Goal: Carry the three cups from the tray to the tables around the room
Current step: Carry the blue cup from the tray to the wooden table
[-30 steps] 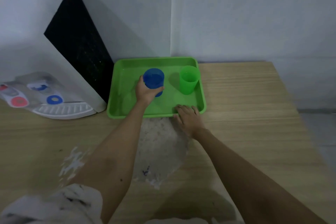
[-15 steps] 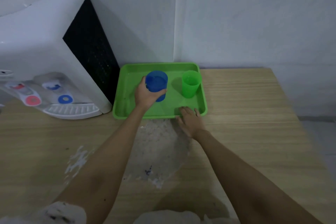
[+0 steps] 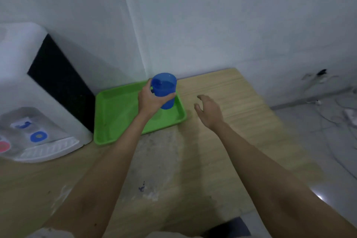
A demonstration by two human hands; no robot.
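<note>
Above the green tray [image 3: 116, 114], left hand [image 3: 149, 100] wrapped around blue cup [image 3: 164, 89], right hand [image 3: 209, 111] spread empty over wooden table [image 3: 241, 106]

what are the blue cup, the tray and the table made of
Blue cup: likely translucent plastic; the liquid line shows through its wall. Tray: probably moulded plastic, glossy bright green with a rounded rim. Table: wood-grain top, wood or laminate, with a worn grey patch.

Pale walls [image 3: 231, 15] meet behind a wooden table [image 3: 241, 121]; cables [image 3: 332, 120] trail across grey floor [image 3: 318, 150]
</note>
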